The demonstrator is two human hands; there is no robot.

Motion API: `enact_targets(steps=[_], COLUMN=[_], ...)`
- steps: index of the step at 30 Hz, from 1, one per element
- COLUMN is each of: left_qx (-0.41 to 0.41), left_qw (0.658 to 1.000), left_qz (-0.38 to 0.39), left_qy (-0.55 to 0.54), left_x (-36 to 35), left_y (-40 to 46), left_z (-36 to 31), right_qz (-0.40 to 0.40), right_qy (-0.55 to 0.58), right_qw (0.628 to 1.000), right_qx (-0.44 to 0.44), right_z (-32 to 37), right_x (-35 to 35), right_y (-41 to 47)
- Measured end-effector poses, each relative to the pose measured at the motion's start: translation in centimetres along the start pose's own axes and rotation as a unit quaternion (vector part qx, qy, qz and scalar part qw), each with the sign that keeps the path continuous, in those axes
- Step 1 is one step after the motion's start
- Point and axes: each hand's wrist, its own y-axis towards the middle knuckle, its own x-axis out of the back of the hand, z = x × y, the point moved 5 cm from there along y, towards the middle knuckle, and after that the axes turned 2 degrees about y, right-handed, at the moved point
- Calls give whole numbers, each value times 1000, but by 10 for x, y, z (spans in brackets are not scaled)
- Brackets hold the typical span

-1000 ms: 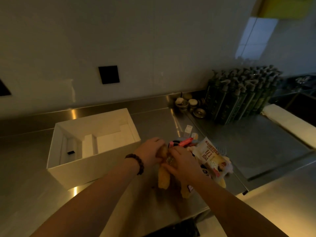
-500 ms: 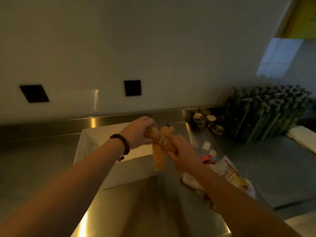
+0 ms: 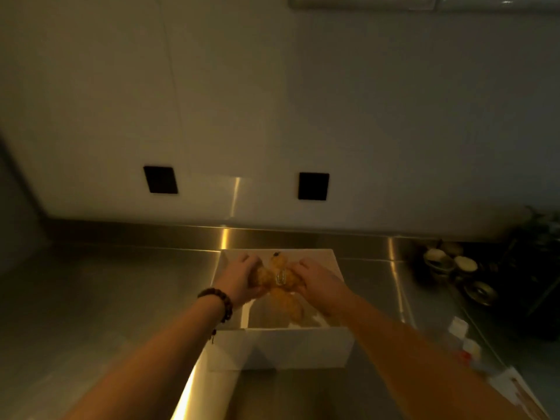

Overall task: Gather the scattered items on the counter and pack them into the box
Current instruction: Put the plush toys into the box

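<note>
A white open box [image 3: 281, 348] stands on the steel counter in front of me. Inside its opening hangs a yellow plush toy [image 3: 280, 281], spread out between both hands. My left hand [image 3: 241, 278], with a bead bracelet on the wrist, grips the toy's left side. My right hand [image 3: 319, 283] grips its right side. The toy's legs dangle down into the box. A few small loose items [image 3: 463, 344] and a printed packet [image 3: 521, 389] lie at the lower right, blurred.
The steel counter [image 3: 106, 298] runs along a white wall with two black square plates [image 3: 313, 186]. Small round jars and lids [image 3: 454, 266] sit at the back right beside dark bottles [image 3: 542, 237]. The counter corner lies at the left.
Both hands lifted the plush toy off the pile of items at the right and carried it left over the box. The view has swung left and the box is now centred.
</note>
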Motion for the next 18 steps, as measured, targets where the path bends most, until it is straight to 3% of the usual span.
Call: enact_targets(steps=[4,10,14,18], left_qx=[46,66,57,64], left_qw=[998,987,984,982], left_qz=[49,139,157,169], left_qy=[-5,36,56,49], left_x=[-25,-58,-67,-72], left_y=[14,42,54,52], left_z=[28,44,46,48], right_qz=[40,123,168,175], right_qy=[96,30,-27,-8], right_qw=[994,990,982,981], right_qx=[-15,-55,-79,-81], right_z=[-8,-34,-45,-49], right_x=[-29,-54,-65,-72], right_y=[13,37,50,51])
